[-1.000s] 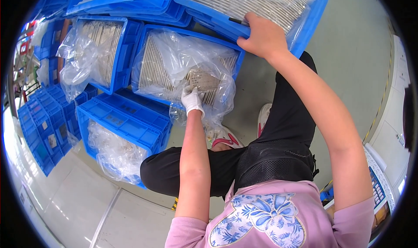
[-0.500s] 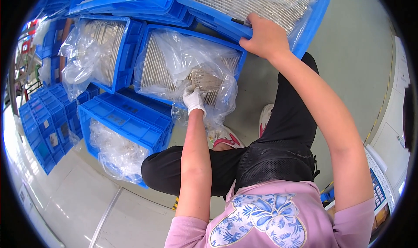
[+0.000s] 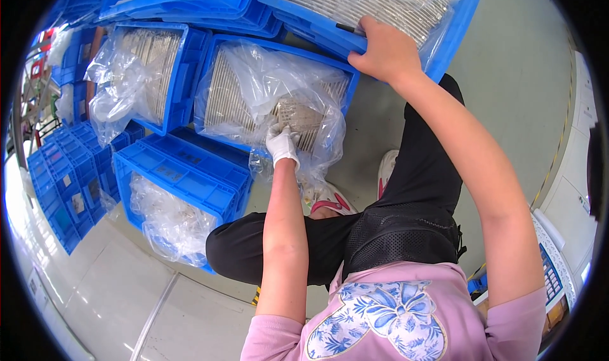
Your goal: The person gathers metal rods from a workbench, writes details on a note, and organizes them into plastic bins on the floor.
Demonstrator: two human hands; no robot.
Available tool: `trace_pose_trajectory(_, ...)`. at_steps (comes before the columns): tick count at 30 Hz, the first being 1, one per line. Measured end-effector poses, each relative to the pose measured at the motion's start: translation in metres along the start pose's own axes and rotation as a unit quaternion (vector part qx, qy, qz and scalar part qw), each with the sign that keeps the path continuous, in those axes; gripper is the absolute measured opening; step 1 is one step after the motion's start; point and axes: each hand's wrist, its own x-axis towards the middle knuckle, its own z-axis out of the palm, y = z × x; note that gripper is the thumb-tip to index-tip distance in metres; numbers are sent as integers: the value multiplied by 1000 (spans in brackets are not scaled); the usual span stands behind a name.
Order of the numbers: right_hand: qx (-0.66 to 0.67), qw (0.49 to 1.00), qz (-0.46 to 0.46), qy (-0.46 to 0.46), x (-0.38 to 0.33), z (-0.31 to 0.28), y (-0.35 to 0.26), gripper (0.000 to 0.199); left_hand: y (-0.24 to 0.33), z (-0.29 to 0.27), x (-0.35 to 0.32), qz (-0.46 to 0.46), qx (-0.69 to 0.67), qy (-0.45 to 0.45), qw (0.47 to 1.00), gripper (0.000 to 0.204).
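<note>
My left hand [image 3: 281,144], in a white glove, is closed on the lower edge of a thin, flat grey-brown plate [image 3: 299,116]. The plate lies tilted over a row of thin plates [image 3: 229,98] standing on edge in a blue crate [image 3: 350,89]. Clear plastic film [image 3: 260,75] drapes over that row and hangs past the near rim. My bare right hand [image 3: 388,51] is closed over the near rim of a higher blue crate [image 3: 314,28], also packed with thin plates [image 3: 374,2]. A short black stick [image 3: 346,28] juts out beside its fingers; its other end is hidden.
Another film-lined blue crate [image 3: 170,104] of plates stands at the left. Below it, a blue crate [image 3: 184,177] lies on its side with crumpled film [image 3: 170,218] showing. Stacked blue crates [image 3: 70,177] stand far left. My legs and shoes [image 3: 333,199] are close to the crates.
</note>
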Motion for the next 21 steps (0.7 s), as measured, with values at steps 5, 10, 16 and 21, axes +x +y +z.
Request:
trace_pose_trajectory(5, -2, 1000, -1, 4, 0, 1, 0, 42, -3, -2, 2, -5, -10, 1, 1000, 9)
trace_pose_trajectory(10, 1, 1000, -2, 6, -1, 0, 0, 42, -5, -2, 2, -2, -7, 6, 1000, 10)
trace_pose_trajectory(16, 1, 1000, -2, 4, -1, -1, 0, 42, -6, -2, 3, -1, -15, 3, 1000, 9)
trace_pose_trajectory(21, -1, 1000, -3, 6, -1, -1, -2, 43, -4, -1, -1, -2, -8, 15, 1000, 10)
